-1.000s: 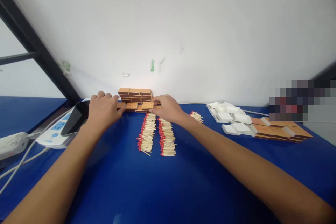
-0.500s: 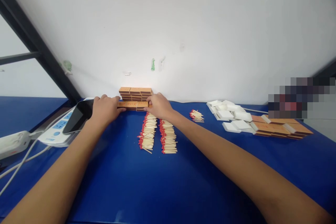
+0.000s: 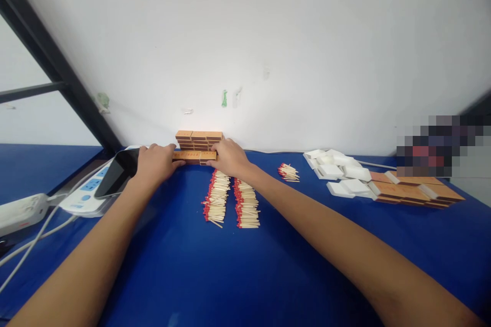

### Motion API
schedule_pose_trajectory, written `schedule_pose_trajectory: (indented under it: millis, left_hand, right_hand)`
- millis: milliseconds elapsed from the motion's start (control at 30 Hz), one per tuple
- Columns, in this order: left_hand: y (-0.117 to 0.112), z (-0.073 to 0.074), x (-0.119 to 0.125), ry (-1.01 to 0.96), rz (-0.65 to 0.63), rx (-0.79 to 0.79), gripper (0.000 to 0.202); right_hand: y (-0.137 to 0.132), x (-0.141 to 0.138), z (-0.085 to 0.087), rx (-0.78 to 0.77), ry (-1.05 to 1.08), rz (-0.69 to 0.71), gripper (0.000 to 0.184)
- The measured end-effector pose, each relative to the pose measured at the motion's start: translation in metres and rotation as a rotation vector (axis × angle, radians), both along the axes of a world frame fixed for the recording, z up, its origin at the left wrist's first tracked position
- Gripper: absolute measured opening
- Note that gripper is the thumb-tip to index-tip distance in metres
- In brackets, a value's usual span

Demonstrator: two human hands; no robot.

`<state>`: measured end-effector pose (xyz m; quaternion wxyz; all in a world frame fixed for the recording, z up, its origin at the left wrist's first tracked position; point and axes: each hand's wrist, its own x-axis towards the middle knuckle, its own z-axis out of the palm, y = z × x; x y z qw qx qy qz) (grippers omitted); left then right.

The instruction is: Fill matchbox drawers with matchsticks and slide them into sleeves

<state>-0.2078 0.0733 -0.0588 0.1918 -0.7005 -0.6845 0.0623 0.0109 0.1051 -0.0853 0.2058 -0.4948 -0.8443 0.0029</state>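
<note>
A low row of orange matchboxes (image 3: 194, 156) lies in front of a taller stack of matchboxes (image 3: 201, 136) by the wall. My left hand (image 3: 156, 162) presses the row's left end between thumb and fingers. At the right end, my right hand (image 3: 229, 157) grips the same row, its thumb on the near side. Just below the right hand lie two long piles of red-tipped matches, a left pile (image 3: 218, 196) and a right pile (image 3: 247, 204). A smaller heap of matches (image 3: 288, 172) sits to the right of that forearm.
White matchbox trays (image 3: 333, 164) are heaped at the right, beside flat-stacked orange matchbox sleeves (image 3: 412, 191). At the left, a dark phone (image 3: 119, 171) rests on a white power strip (image 3: 86, 196) with cables. A white wall (image 3: 307, 61) rises behind the blue tabletop (image 3: 199, 276).
Both hands stay on the matchbox row. My right hand has shifted slightly left against its end. The whole view has tilted a little.
</note>
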Motion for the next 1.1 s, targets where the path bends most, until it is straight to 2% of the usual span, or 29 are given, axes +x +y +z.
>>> schedule_pose_trajectory:
  millis: [167, 300, 400, 500, 667, 833, 900, 1000, 1100]
  left_hand:
    - [0.001, -0.001, 0.000, -0.009, -0.001, -0.007, 0.049]
    - [-0.004, 0.004, 0.001, -0.007, 0.015, -0.008, 0.049]
    - [-0.011, 0.009, 0.007, -0.009, 0.012, 0.063, 0.048]
    - [-0.022, 0.012, 0.019, -0.035, -0.057, 0.199, 0.049]
    - [-0.039, 0.007, 0.049, -0.118, -0.332, 0.290, 0.043]
    - [-0.046, -0.006, 0.065, -0.142, -0.637, 0.268, 0.028]
    - [-0.053, -0.007, 0.074, -0.205, -0.786, 0.279, 0.022]
    - [-0.085, -0.004, 0.109, -0.398, -1.075, 0.308, 0.019]
    - [-0.146, 0.000, 0.174, -0.552, -1.338, 0.306, 0.035]
  right_hand:
    - [0.001, -0.007, 0.000, -0.013, 0.005, 0.026, 0.038]
    - [-0.004, -0.003, 0.007, -0.014, 0.042, 0.052, 0.036]
    - [-0.006, 0.015, 0.017, -0.007, 0.081, 0.040, 0.028]
    - [-0.005, 0.049, 0.025, 0.002, 0.111, -0.031, 0.022]
    - [-0.007, 0.117, 0.030, -0.002, 0.155, -0.252, 0.020]
    - [-0.031, 0.189, 0.027, -0.025, 0.160, -0.374, 0.021]
    - [-0.040, 0.220, 0.027, 0.001, 0.143, -0.503, 0.021]
    - [-0.048, 0.258, 0.025, 0.077, 0.051, -0.719, 0.026]
    - [-0.047, 0.276, 0.020, 0.098, -0.078, -0.817, 0.029]
